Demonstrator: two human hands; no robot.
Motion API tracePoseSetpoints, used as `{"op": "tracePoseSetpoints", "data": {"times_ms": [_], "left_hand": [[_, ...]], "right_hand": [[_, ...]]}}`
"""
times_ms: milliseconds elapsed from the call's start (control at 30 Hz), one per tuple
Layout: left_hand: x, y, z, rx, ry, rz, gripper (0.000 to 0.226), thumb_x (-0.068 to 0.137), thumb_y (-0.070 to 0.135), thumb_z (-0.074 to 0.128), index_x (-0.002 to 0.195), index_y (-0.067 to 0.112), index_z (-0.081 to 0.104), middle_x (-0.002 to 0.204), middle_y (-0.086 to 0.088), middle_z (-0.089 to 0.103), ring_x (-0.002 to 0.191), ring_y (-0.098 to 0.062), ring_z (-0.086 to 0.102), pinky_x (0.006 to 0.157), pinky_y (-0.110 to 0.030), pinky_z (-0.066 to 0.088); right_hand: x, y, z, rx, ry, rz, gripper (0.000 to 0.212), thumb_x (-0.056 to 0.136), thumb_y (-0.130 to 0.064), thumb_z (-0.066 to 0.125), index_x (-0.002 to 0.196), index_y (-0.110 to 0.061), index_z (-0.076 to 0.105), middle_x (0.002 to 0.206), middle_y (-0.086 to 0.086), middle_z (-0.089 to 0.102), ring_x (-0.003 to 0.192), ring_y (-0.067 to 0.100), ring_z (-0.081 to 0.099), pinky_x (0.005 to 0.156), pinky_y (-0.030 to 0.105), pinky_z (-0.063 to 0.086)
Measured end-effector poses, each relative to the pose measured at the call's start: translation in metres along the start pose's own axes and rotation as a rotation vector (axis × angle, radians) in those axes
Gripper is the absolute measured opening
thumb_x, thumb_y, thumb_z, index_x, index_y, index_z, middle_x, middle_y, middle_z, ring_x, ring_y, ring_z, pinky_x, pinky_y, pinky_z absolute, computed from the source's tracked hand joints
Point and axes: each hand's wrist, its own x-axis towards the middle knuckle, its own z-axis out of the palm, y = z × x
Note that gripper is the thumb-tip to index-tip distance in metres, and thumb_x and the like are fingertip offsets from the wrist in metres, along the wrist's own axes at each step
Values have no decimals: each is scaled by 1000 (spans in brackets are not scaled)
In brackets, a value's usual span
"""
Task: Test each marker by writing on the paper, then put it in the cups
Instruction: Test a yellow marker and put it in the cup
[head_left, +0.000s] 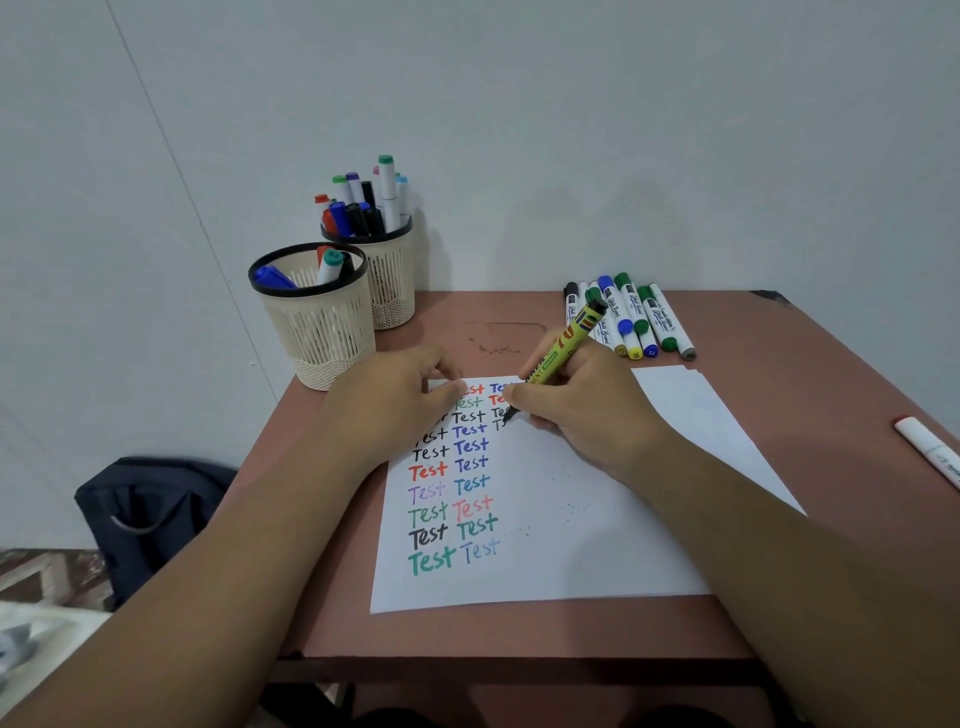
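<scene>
Paper (545, 519): pinned by the left hand (400, 400), fingers curled on its top edge; fresh ink may be smeared.
Marker (561, 353): gripped by the right hand (582, 410), tip on paper.
Cups (317, 317): near left; easily toppled.

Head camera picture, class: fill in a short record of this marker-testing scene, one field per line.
Writing hand: right hand grips yellow-green marker, tip on white paper sheet
Other hand: left hand rests on the paper's top left part
Written so far: columns of "Test" in several colours
Cups: two cream slatted plastic cups, both holding markers
Waiting: row of white-barrelled markers on the brown table
</scene>
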Motion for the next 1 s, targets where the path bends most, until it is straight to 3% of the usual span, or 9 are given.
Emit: {"op": "tracePoseSetpoints", "data": {"times_ms": [233,333,400,633,733,867,1000], "left_hand": [[0,0,0,-4,12,4,12,92,52,63,98,42,66,66,24,51,69,3,53,56,-26,34],[0,1,0,-4,8,11,11,92,52,63,98,42,66,66,24,50,68,3,52,55,-26,33],[0,1,0,-6,5,15,11,92,52,63,98,43,65,67,24,51,69,3,53,56,-26,34],[0,-1,0,-10,16,21,11,92,51,63,98,42,66,67,25,52,69,3,53,56,-26,35],[-1,-1,1,-14,20,19,11,92,51,64,98,41,66,68,24,53,69,3,54,56,-26,34],[0,-2,1,-22,23,13,12,91,51,64,98,41,68,69,23,54,69,3,55,56,-26,35],[0,-2,1,-33,16,7,11,91,50,65,98,41,67,68,25,53,69,4,54,59,-27,37]], "right_hand": [[0,0,-1,-21,15,2,23,85,-4,79,76,-15,60,66,8,60,66,34,61,65,46,58],[0,-1,-2,-35,53,-7,23,85,-3,76,76,-13,57,64,11,58,56,21,52,54,32,47],[0,-2,-1,-56,59,-6,22,85,-4,76,77,-12,57,67,17,59,55,19,52,52,29,45],[1,1,-1,-53,38,-6,19,85,-7,78,82,-11,60,82,26,67,82,44,71,68,44,57],[2,2,-1,-54,45,-5,21,85,-6,77,78,-14,59,69,14,60,70,32,62,66,41,53],[0,1,-1,-49,41,1,23,85,-6,78,76,-15,59,70,13,60,70,43,61,66,45,56],[0,1,-2,-70,89,-1,23,83,-9,77,73,-18,58,70,18,64,60,21,54,58,34,47]]}}
